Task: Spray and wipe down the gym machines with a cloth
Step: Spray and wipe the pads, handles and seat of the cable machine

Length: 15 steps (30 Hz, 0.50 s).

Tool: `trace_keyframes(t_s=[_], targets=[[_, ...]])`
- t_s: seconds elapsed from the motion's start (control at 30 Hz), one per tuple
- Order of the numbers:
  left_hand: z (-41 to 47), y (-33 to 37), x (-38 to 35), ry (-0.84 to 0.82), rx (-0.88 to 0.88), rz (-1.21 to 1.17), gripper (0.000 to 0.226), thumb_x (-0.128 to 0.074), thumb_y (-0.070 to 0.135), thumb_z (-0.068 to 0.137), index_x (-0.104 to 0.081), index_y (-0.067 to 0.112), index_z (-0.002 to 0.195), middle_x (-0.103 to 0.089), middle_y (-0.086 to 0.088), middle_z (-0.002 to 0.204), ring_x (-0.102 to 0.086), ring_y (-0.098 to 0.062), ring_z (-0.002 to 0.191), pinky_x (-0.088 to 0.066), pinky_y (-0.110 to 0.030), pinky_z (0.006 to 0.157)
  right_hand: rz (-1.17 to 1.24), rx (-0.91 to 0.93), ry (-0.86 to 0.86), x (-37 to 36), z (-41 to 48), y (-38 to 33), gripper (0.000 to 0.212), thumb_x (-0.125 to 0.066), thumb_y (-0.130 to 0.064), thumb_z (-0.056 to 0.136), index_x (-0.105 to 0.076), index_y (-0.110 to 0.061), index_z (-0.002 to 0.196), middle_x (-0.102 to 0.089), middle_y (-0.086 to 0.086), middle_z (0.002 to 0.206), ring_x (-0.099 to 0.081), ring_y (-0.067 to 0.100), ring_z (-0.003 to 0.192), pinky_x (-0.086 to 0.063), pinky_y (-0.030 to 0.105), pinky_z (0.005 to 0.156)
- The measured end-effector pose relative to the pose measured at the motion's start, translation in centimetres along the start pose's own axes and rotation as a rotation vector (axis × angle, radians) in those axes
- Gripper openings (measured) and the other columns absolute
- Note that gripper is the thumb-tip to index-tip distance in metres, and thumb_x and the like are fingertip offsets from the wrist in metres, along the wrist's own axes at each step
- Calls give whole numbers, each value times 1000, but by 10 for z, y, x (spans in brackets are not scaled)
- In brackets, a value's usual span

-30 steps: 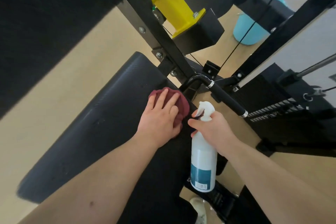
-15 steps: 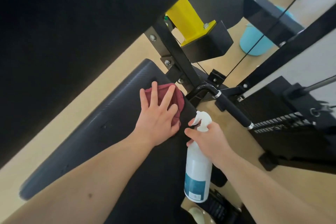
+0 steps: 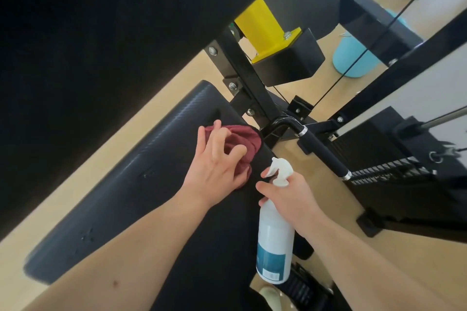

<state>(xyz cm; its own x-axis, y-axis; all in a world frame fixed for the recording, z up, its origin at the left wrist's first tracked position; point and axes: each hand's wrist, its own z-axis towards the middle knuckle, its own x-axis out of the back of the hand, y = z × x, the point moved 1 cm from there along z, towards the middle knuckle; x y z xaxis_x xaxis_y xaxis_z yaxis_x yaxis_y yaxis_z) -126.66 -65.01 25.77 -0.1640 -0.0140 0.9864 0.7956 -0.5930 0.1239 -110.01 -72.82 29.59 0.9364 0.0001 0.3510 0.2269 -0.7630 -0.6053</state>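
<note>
A black padded seat (image 3: 121,199) of a gym machine runs diagonally below me. My left hand (image 3: 214,164) presses a dark red cloth (image 3: 242,141) onto the seat's far right corner, fingers spread and curling into the fabric. My right hand (image 3: 290,197) grips the neck of a white spray bottle (image 3: 275,242) with a teal label, hanging nozzle-up just right of the seat edge. The bottle's nozzle (image 3: 278,169) points toward the cloth.
A black steel frame post (image 3: 242,76) with bolts rises behind the cloth, carrying a yellow bracket (image 3: 265,28). A black foam-grip handle (image 3: 321,149) juts right. A large black pad (image 3: 88,20) fills the upper left. A weight stack (image 3: 394,171), cables and a light blue bucket (image 3: 353,58) stand right.
My left hand has slid the cloth up and left along the seat corner, fingers now bunching it. The right hand and bottle stayed beside it; the view tilted downward slightly.
</note>
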Motion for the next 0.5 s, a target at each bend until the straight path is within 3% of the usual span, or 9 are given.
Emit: trace_keyframes(t_s=[0.1, 0.17, 0.27, 0.33, 0.4, 0.5], targets=[[4, 4, -1, -64, 0, 90, 52, -57, 54, 94, -46, 26, 136, -22, -20, 162, -24, -54, 148, -17, -72, 117, 30, -22, 17, 3, 0, 1, 21, -75, -35, 85, -56, -31, 90, -72, 3, 84, -74, 21, 78, -62, 45, 83], [12, 13, -2, -144, -19, 180, 60, -40, 59, 99, -29, 37, 154, -14, -11, 170, -9, -59, 149, -5, -78, 115, 35, -34, 20, 6, -2, -1, 31, -74, -32, 90, -44, -32, 83, -68, 2, 85, -71, 19, 79, -61, 39, 79], [20, 16, -3, -218, -117, 234, 57, -29, 60, 101, -28, 42, 156, -14, -4, 172, 4, -59, 150, 4, -78, 113, 46, -32, 22, 7, -2, -2, 33, -73, -30, 91, -41, -31, 81, -65, 0, 83, -70, 19, 76, -60, 35, 75], [28, 1, 5, -205, -113, 251, 57, -25, 62, 101, -32, 43, 155, -15, -3, 172, 1, -52, 153, 3, -73, 118, 42, -35, 3, 5, -1, -3, 23, -75, -30, 89, -51, -31, 87, -69, 1, 80, -73, 21, 77, -62, 42, 81], [40, -22, 14, -171, 31, 268, 60, -20, 65, 101, -30, 43, 156, -14, -4, 172, -2, -50, 154, 1, -69, 120, 5, -26, -19, 3, 1, -5, 17, -75, -32, 86, -61, -30, 95, -73, -3, 76, -75, 19, 76, -63, 46, 84], [52, -40, 21, -173, 218, 293, 67, -15, 67, 99, -24, 39, 159, -13, -7, 172, -5, -55, 152, -5, -71, 120, -48, 2, -47, 1, 7, -13, 16, -73, -33, 87, -64, -28, 99, -72, -8, 69, -75, 14, 70, -63, 41, 81]])
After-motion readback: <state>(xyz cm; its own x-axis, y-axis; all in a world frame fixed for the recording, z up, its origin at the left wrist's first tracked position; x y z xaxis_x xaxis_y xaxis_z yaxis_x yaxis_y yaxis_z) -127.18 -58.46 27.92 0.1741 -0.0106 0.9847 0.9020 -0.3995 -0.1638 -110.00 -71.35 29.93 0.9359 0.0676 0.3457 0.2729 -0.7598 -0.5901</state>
